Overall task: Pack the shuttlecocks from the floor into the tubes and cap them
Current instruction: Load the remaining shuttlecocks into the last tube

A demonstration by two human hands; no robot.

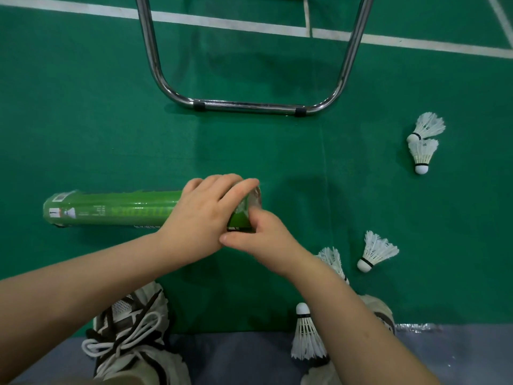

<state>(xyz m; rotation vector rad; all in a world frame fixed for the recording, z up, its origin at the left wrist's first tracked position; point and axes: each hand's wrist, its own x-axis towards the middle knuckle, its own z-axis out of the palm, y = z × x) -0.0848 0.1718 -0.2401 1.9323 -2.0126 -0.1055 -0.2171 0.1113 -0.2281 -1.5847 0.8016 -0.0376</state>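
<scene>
Head view: left hand [200,218] wraps the green tube [116,208] near its end, right hand [263,237] pinches the clear cap [254,198].

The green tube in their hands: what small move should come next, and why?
Probably pull the clear cap free of the green tube. The left hand grips the tube near that end, the right hand pinches at the cap, and shuttlecocks lie loose on the floor, so the tube likely needs opening. How full it is cannot be seen.

5 shuttles [427,125] [423,155] [376,251] [331,258] [305,334], 1 tube [116,208], 2 hands [200,218] [266,240], 2 shoes [130,329] [381,309].
</scene>
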